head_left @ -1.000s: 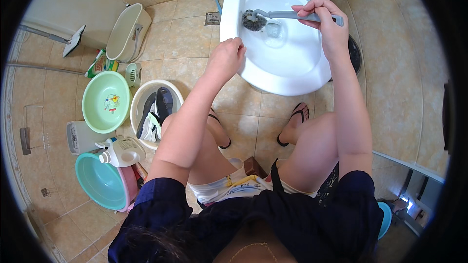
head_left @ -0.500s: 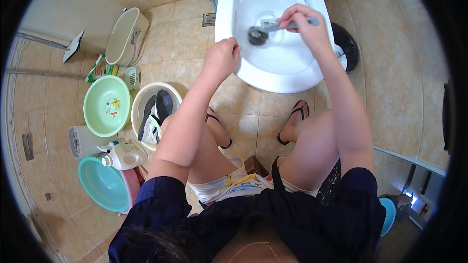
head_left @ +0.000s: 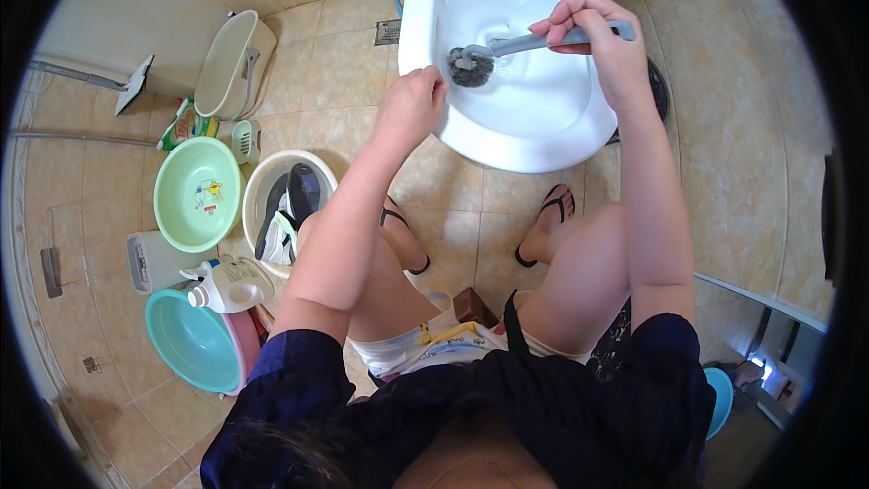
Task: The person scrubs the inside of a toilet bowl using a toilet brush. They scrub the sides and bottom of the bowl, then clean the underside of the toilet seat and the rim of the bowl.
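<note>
My right hand (head_left: 605,41) is closed around the grey handle of a toilet brush (head_left: 472,71), whose dark bristles press against the left inner wall of the white toilet bowl (head_left: 534,152). The handle slants up and right across the bowl. At the bowl's left rim, my left hand (head_left: 412,104) stays curled, its knuckles up and its fingertips turned under. Whatever those fingers hold, if anything, is hidden from view.
On the tiled floor to the left stand a green basin (head_left: 186,217), a white bucket with shoes (head_left: 330,183), a teal basin (head_left: 186,344), a white jug (head_left: 240,288) and a beige bin (head_left: 222,68). A black bin (head_left: 659,95) sits right of the toilet.
My right hand has moved right and slightly up, drawing the handle out more level. The brush head has shifted slightly left along the bowl wall. My left hand has hardly moved.
</note>
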The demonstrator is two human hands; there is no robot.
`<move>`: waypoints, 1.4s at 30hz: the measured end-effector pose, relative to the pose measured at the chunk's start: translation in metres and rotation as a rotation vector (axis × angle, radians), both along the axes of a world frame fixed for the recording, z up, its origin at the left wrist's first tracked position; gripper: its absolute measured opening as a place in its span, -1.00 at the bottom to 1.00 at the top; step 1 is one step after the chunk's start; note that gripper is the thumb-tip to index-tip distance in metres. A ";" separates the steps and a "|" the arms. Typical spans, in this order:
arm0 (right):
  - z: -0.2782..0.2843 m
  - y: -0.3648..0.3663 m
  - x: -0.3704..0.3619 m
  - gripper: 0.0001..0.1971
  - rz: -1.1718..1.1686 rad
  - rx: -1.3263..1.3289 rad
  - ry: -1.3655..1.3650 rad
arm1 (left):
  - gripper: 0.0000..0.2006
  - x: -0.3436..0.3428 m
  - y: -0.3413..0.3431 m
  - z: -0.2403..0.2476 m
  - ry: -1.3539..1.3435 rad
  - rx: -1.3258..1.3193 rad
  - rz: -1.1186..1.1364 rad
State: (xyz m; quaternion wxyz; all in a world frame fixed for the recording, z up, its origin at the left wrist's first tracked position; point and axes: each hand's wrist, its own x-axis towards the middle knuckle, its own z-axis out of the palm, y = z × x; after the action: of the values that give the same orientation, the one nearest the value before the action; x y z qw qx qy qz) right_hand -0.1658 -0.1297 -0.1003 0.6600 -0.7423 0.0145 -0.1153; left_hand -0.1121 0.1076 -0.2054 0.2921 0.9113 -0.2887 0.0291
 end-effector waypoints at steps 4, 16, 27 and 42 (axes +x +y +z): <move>-0.016 0.001 0.008 -0.77 0.051 -0.129 0.037 | -0.85 0.001 -0.003 0.002 0.007 -0.009 -0.012; -0.048 0.002 0.020 -0.78 0.061 -0.226 0.001 | -0.86 -0.002 -0.003 0.001 -0.001 0.007 0.004; -0.133 -0.010 0.059 -0.80 0.113 -0.230 0.027 | -0.86 -0.002 -0.002 0.004 0.030 -0.027 -0.008; 0.005 -0.009 0.006 -0.76 -0.066 0.095 -0.085 | -0.86 -0.001 -0.001 -0.002 -0.016 -0.041 -0.006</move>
State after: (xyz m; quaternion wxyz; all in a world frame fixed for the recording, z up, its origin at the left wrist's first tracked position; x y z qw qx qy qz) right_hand -0.1598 -0.1389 -0.0949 0.6902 -0.7037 0.0162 -0.1678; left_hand -0.1131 0.1062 -0.2077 0.3085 0.9041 -0.2929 0.0415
